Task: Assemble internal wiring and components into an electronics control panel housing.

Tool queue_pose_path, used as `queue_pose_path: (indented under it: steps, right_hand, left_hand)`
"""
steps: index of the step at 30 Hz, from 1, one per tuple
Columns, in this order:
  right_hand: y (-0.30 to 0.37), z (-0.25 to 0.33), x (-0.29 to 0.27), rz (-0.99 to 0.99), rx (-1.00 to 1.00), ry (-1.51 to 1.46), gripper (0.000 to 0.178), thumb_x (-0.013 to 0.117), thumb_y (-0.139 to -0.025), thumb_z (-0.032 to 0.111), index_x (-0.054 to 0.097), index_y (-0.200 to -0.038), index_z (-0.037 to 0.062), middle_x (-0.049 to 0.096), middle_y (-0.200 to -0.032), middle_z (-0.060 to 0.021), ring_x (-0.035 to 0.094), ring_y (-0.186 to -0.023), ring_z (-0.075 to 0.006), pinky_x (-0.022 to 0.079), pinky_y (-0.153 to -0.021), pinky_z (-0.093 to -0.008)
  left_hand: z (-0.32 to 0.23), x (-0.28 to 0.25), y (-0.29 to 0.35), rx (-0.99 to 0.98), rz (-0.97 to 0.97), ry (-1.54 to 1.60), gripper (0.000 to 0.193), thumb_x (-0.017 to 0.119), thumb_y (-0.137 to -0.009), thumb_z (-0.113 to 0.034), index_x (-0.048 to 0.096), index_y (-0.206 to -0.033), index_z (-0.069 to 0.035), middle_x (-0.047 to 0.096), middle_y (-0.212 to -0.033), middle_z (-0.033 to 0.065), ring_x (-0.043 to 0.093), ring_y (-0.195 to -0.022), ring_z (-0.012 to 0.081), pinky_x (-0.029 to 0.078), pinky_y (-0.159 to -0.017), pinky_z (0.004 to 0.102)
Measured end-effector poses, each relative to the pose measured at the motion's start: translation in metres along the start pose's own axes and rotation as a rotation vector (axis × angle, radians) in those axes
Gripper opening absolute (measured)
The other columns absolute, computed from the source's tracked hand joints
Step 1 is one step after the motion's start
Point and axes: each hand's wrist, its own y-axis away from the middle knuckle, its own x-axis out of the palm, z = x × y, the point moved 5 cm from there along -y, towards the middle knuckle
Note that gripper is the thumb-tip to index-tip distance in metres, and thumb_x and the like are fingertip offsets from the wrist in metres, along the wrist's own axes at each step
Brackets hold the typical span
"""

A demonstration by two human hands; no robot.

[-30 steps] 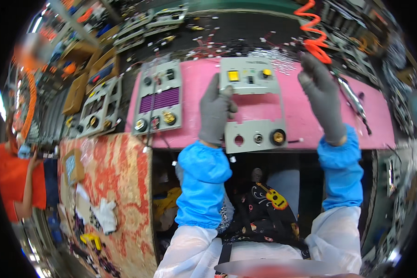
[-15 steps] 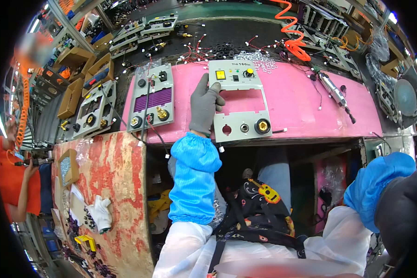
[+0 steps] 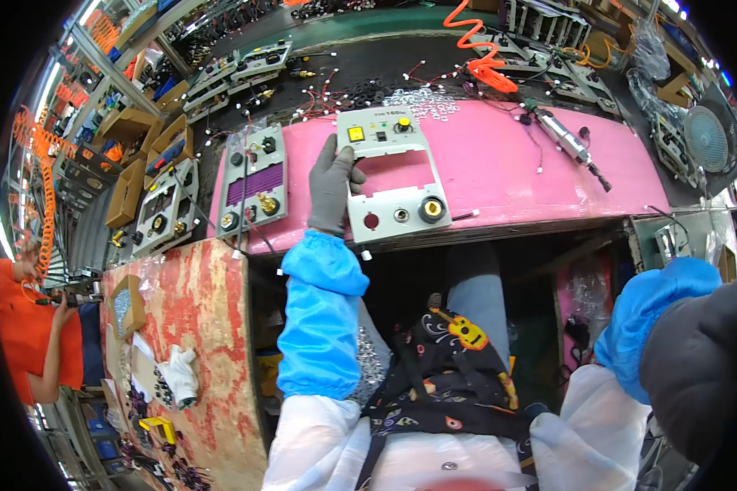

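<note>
My left hand (image 3: 332, 184), in a grey glove, is closed on the left rim of a light grey metal front panel (image 3: 395, 227). Its thumb and fingertips reach into the panel's large rectangular cutout. The panel carries a yellow switch (image 3: 355, 134), a yellow-topped knob (image 3: 404, 124) and a black socket with a brass centre (image 3: 431, 209). It rests on the pink work surface (image 3: 516, 172). At the far right, my right hand (image 3: 700, 376) shows as a large dark grey shape near the camera beyond its blue sleeve; its fingers cannot be made out.
Left of my hand lies another panel (image 3: 231, 204) with a purple grille. A pneumatic screwdriver (image 3: 567, 141) lies to the right. Washers (image 3: 424, 101) and black rings are heaped behind. A white glove (image 3: 178, 375) lies on the worn red board (image 3: 209, 319). A person in orange (image 3: 45, 327) works far left.
The whole view has shifted, so the bench and panel appear further left. My left hand keeps its grip on the panel, which stays at the same place on the pink surface.
</note>
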Motion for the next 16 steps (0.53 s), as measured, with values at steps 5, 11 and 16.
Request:
queue_pose_path:
  steps: [5, 11, 16]
  right_hand:
    - [0.015, 0.017, -0.032, 0.092, -0.090, 0.024, 0.059, 0.053, -0.085, 0.043, 0.053, -0.128, 0.0026, 0.059, -0.121, -0.0134, 0.056, -0.109, -0.0297, 0.040, -0.095, -0.0500]
    - [-0.026, 0.044, 0.001, 0.127, -0.120, 0.020, 0.063, 0.052, -0.084, 0.049, 0.053, -0.128, 0.0035, 0.059, -0.123, -0.0142, 0.055, -0.111, -0.0329, 0.039, -0.096, -0.0542]
    - [-0.064, 0.065, 0.033, 0.207, -0.146, 0.026, 0.066, 0.052, -0.084, 0.052, 0.053, -0.128, 0.0040, 0.058, -0.124, -0.0148, 0.055, -0.112, -0.0350, 0.038, -0.097, -0.0569]
  left_hand:
    - [0.002, 0.011, -0.006, 0.040, 0.026, -0.059, 0.056, 0.052, -0.095, -0.021, 0.030, -0.143, -0.001, 0.053, -0.065, 0.0012, 0.047, -0.050, 0.0051, 0.041, -0.045, 0.0195]
    - [-0.014, 0.008, 0.010, 0.053, 0.074, -0.004, 0.051, 0.050, -0.095, -0.019, 0.035, -0.142, -0.007, 0.052, -0.065, -0.0002, 0.045, -0.049, 0.0037, 0.039, -0.042, 0.0175]
    - [-0.009, 0.022, 0.005, 0.042, 0.165, 0.230, 0.046, 0.050, -0.095, -0.024, 0.043, -0.138, -0.010, 0.051, -0.066, -0.0018, 0.042, -0.050, 0.0022, 0.036, -0.043, 0.0154]
